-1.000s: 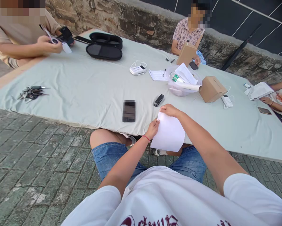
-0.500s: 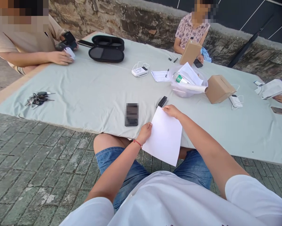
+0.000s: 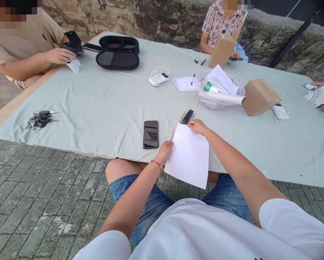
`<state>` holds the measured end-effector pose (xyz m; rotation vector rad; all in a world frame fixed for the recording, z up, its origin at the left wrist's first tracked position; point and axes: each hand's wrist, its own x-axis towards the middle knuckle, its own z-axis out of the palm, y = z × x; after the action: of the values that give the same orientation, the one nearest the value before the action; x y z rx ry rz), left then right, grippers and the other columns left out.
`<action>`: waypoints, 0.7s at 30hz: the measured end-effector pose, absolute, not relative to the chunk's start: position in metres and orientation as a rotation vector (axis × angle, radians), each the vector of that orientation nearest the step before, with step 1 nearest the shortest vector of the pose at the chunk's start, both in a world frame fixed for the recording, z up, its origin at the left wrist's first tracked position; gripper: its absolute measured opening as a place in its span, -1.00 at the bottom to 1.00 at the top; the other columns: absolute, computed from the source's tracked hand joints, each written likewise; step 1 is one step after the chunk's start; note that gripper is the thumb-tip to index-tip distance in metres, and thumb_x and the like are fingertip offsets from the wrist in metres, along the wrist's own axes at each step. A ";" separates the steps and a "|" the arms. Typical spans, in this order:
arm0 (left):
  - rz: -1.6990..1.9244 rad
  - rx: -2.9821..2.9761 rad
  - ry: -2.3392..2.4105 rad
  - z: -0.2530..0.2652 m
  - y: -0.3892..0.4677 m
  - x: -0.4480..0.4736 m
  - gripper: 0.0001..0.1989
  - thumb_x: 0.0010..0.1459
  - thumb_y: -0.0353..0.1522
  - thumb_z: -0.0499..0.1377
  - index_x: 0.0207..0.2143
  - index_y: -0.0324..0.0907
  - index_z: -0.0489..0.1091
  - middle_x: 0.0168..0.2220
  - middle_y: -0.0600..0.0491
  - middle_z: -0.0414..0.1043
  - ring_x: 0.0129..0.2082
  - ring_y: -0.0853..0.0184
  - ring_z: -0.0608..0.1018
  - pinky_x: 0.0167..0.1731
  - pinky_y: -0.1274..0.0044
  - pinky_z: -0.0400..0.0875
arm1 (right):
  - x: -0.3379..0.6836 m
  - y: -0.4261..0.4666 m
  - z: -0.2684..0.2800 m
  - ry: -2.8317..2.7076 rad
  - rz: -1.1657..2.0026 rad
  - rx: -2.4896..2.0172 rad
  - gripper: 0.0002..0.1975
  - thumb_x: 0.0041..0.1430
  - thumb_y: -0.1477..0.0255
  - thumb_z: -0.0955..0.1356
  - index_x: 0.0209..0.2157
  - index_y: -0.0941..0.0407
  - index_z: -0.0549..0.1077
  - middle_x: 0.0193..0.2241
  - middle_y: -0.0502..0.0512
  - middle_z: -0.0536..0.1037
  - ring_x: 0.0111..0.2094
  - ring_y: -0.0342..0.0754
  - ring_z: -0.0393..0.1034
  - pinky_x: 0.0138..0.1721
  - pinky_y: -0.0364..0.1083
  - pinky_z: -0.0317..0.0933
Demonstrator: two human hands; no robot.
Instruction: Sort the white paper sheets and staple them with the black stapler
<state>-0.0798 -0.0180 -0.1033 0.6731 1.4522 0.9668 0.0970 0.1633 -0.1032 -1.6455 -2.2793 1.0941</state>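
Observation:
A blank white sheet of paper (image 3: 190,155) is held between my two hands, its near part hanging past the table edge above my lap. My left hand (image 3: 165,153) grips its left edge, thumb on top. At the far edge, my right hand (image 3: 198,127) pinches the sheet near the top. Just beyond the paper lies a small black stapler-like object (image 3: 187,116), partly covered by the sheet's top edge. A dark smartphone (image 3: 150,134) rests on the cloth to the left of my left hand.
On the cloth-covered table (image 3: 110,108) are keys (image 3: 40,120), an open black case (image 3: 118,59), a white corded device (image 3: 160,78), a plastic basin (image 3: 213,103) holding papers and a bottle, and a cardboard box (image 3: 261,97). Other people sit at the left, far side and right.
The paper and my hands stay nearly in place. The person at left has tilted the white item downward. The view has shifted slightly.

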 end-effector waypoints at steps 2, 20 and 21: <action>0.929 0.627 1.436 -0.100 -0.012 -0.080 -0.79 0.18 -0.26 0.08 -0.48 -0.16 0.26 -0.48 0.03 0.32 -0.49 0.33 0.37 -0.39 0.49 0.24 | 0.097 0.166 -0.102 -2.260 1.110 -1.678 -0.78 0.10 0.29 0.29 -0.50 0.12 0.42 -0.55 -0.02 0.35 -0.53 -0.16 0.16 -0.48 -0.14 0.02; 0.845 0.697 1.528 -0.108 0.018 -0.077 -0.80 0.13 -0.33 0.08 -0.54 -0.16 0.20 -0.56 0.10 0.20 -0.54 0.39 0.24 -0.47 0.53 0.11 | 0.073 0.204 -0.082 -2.272 0.475 -1.633 -0.57 0.30 0.23 0.17 0.05 0.16 0.39 0.08 0.28 0.42 0.15 0.19 0.16 0.10 0.14 0.13; 0.864 0.686 1.519 -0.109 0.018 -0.077 -0.80 0.13 -0.33 0.08 -0.54 -0.16 0.20 -0.56 0.10 0.20 -0.54 0.39 0.24 -0.47 0.53 0.11 | 0.063 0.207 -0.082 -2.314 0.479 -1.579 -0.51 0.30 0.21 0.16 0.13 0.16 0.32 0.18 0.27 0.32 0.22 0.19 0.08 0.17 0.17 0.06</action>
<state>-0.0770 0.0176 -0.1090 0.6861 1.5193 0.8641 0.0634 0.2073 -0.0820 -1.5787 -2.3137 0.4793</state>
